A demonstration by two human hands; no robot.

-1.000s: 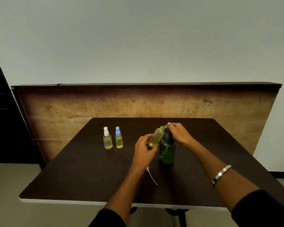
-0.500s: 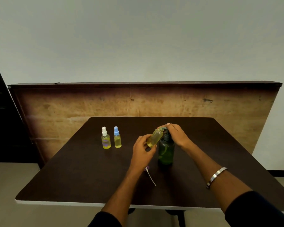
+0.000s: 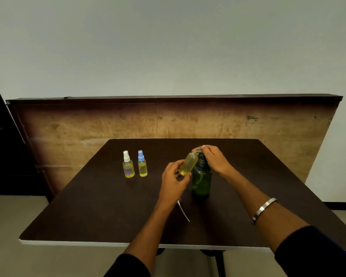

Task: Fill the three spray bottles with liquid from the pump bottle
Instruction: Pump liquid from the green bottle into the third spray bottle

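The head view looks down over a dark surface [image 3: 100, 212], with both of the person's forearms reaching forward.

The left hand [image 3: 173, 181] has its fingers curled round the base of an uncapped spray bottle [image 3: 188, 164], holding it tilted so its open mouth points up toward the spout of the pump bottle [image 3: 201, 179]. The tilt seems meant to bring the narrow neck right under the spout so the liquid lands inside. The bottle already shows yellowish liquid through most of its body.

The right hand [image 3: 213, 158] sits on top of the pump head, fingers bent over it, apparently pressing down while also steadying the green pump bottle, which stands upright just right of the left hand.

Just below the left wrist, a spray top with its white dip tube [image 3: 183, 210] lies flat on the surface, probably set close by for refitting.

Well to the left of the left hand stand two more spray bottles, close together: the white-capped bottle [image 3: 128, 165] and the blue-capped bottle [image 3: 142, 164]. Both are capped, upright and hold yellow liquid, so they look finished and parked out of the way.

A metal bracelet [image 3: 264, 209] circles the right forearm.
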